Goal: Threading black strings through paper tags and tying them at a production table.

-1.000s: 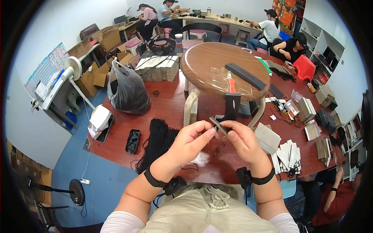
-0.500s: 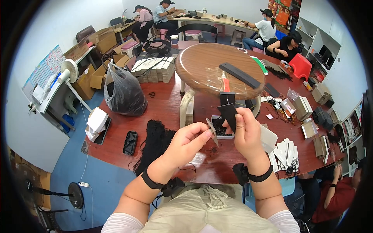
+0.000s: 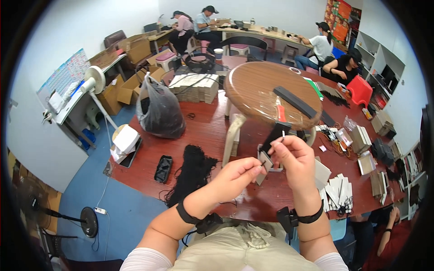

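Observation:
In front of the stool, my left hand (image 3: 238, 179) is closed, thumb and fingers pinching a small grey-beige card (image 3: 266, 161) held on edge. My right hand (image 3: 296, 163) is close beside it with its fingertips pinched together; what lies between them is too small to make out. A flat black strip (image 3: 276, 133) slants behind those fingertips, below the stool seat; whether they touch it I cannot tell. Behind my hands a small white box (image 3: 276, 169) is mostly hidden. A bundle of black cords (image 3: 192, 174) lies to the left of my left hand.
A round brown stool (image 3: 253, 86) stands on the red table (image 3: 208, 122), bearing a black bar (image 3: 294, 102) and an orange-handled tool (image 3: 280, 113). Left are a filled plastic bag (image 3: 160, 110) and a black case (image 3: 163, 169). White strips (image 3: 338, 192) lie right. Several people work around the room.
The view has shifted, so the scene sits farther right and lower. My hands have come closer together. The black flat piece no longer stands up clearly in my right fingers.

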{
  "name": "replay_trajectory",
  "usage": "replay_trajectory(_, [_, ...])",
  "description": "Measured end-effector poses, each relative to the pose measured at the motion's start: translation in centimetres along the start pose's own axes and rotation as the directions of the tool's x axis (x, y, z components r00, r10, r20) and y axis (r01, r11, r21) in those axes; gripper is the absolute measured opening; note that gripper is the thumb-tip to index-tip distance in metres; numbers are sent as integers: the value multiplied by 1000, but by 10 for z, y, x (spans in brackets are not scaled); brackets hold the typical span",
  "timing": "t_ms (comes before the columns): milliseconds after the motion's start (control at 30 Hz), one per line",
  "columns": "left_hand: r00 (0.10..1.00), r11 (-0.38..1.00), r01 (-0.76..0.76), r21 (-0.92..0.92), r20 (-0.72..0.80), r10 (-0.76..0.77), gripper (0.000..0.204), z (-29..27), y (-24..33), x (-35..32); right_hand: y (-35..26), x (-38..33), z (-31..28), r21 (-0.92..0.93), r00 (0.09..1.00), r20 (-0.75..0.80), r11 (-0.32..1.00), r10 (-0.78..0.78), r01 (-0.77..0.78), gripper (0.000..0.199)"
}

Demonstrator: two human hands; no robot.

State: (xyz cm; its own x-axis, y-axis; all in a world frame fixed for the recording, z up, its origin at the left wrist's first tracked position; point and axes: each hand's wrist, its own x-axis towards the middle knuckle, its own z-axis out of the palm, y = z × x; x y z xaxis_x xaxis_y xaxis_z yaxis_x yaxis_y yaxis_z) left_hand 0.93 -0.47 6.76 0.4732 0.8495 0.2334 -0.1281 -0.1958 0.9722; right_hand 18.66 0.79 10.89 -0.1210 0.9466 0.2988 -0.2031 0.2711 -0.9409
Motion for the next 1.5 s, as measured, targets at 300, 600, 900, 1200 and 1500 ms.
replay_trajectory(300, [993,989,68,134,-100,-54,19,-17,-19,-11,14,3,-14,22,995,-8,994,-103,103,12])
replay_trajectory(600, [958,948,91,-306,-232,-167,10,-18,-13,-10,22,0,-26,758,883,442,593,-158,-273,16])
replay_trajectory(900, [884,675,-427,602,119,452,23,-9,1,-10,75,-34,-66,813,910,399,500,-108,-297,37])
replay_trajectory(1200, [780,366,-509,779,238,578,20,25,5,-3,31,-56,-46,361,858,390,801,335,-477,40])
replay_trajectory(1500, [997,988,-12,-157,79,25,86,31,-49,-9,57,-50,-53,269,869,358,853,343,-448,9])
